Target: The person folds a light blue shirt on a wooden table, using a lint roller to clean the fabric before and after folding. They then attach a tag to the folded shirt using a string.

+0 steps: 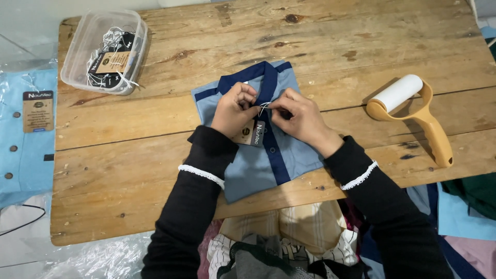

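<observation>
Two hands meet at the centre of the frame over a folded blue shirt with a dark blue collar and placket, lying on the wooden surface. The left hand and right hand both have fingertips pinched closed on a thin white string at the placket; a brown and black hang tag lies just below. At upper left sits a clear plastic container of tags. At right lies a lint roller with a tan handle.
</observation>
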